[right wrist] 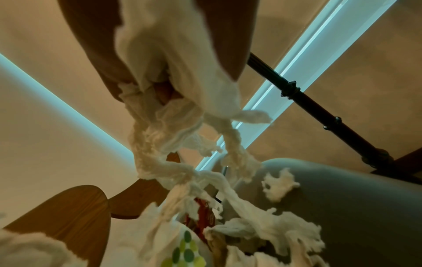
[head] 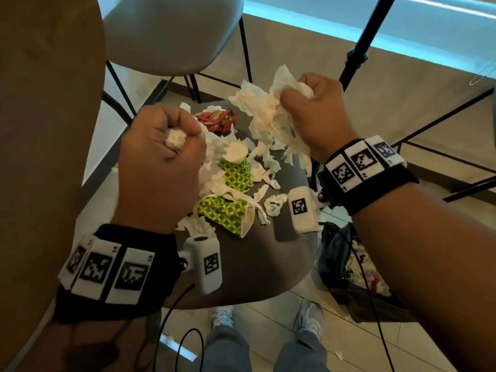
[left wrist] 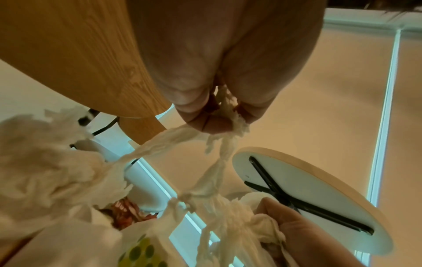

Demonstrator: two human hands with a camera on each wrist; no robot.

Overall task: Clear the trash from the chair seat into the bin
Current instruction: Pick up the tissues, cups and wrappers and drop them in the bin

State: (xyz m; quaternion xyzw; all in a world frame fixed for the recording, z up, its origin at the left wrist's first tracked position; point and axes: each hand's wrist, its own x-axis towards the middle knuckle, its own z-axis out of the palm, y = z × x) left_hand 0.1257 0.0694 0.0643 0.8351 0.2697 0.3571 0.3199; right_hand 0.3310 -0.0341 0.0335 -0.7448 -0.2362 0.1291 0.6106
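Our left hand point(head: 158, 159) and right hand point(head: 316, 114) clench torn white tissue paper point(head: 265, 114), hiding much of the grey chair seat point(head: 257, 253).

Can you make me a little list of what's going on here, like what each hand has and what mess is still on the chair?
left hand: grips a wad of white tissue
right hand: grips a torn, trailing bunch of tissue
chair seat: dark, trash not yet cleared
still on seat: two green-dotted paper cups, red crumpled wrapper, tissue scraps
bin: black bag on the floor right of the chair, trash already inside
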